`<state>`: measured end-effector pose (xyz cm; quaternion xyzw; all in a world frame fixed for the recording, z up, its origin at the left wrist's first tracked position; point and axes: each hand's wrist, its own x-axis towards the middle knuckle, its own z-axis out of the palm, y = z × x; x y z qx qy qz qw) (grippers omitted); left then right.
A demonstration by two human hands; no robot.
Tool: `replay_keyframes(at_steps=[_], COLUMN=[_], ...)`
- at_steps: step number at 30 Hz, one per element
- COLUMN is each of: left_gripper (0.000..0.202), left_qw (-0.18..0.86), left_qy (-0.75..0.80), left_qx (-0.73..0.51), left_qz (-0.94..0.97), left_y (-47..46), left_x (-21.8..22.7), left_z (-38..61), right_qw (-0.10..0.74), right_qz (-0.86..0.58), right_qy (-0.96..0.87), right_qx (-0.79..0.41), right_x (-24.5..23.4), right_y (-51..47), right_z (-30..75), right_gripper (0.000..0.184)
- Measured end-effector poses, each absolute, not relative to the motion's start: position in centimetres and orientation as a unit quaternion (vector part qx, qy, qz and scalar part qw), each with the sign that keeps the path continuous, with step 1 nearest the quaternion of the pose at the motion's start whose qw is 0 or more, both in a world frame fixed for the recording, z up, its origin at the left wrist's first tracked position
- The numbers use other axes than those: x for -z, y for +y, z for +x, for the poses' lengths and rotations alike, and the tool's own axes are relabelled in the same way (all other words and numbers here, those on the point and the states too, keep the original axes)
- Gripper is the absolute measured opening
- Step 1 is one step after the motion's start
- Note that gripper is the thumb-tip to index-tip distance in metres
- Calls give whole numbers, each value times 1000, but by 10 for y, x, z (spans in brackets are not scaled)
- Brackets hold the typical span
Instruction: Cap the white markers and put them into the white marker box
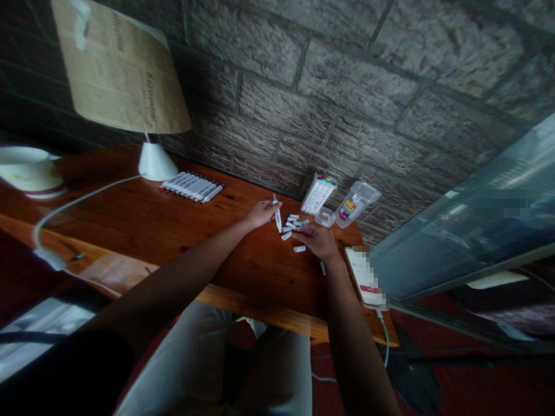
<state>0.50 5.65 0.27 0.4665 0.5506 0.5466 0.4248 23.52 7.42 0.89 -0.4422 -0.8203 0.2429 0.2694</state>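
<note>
My left hand (262, 214) is closed around a white marker (278, 219), tilted with one end up above the desk. My right hand (318, 240) rests at a small pile of short white marker caps (291, 224), some with coloured ends. Its fingers are bent together among the caps; what lies between the fingertips is too small to make out. One loose cap (299, 249) lies apart, nearer me. To the left, a row of several white markers (191, 186) lies side by side on the desk.
Behind the caps stand a clear case of markers (319, 193) and an open transparent case (356, 203) against the brick wall. A phone (364, 274) with a cable lies at the right edge. A lamp (156, 162) and a mug (32, 173) stand left on the wooden desk (243, 289).
</note>
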Motion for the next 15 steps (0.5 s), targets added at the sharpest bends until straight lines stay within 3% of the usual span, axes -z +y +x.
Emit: replay_keyframes(at_steps=[3, 7, 12, 15], left_gripper=[33, 35, 34, 33], left_qw=[429, 422, 422, 427], left_qy=[554, 551, 559, 558], left_qx=[-542, -546, -547, -541], left_qz=[463, 469, 460, 461], left_y=[56, 55, 52, 51], left_x=[-3, -5, -7, -9], left_z=[5, 5, 7, 7], right_qw=[273, 218, 151, 158], right_qz=[-421, -357, -329, -342], right_qy=[-822, -812, -831, -819], right_qx=[-269, -407, -423, -432], right_x=[-10, -21, -31, -23], right_y=[71, 66, 65, 72], right_z=[234, 243, 255, 253], right_gripper=[34, 41, 37, 32])
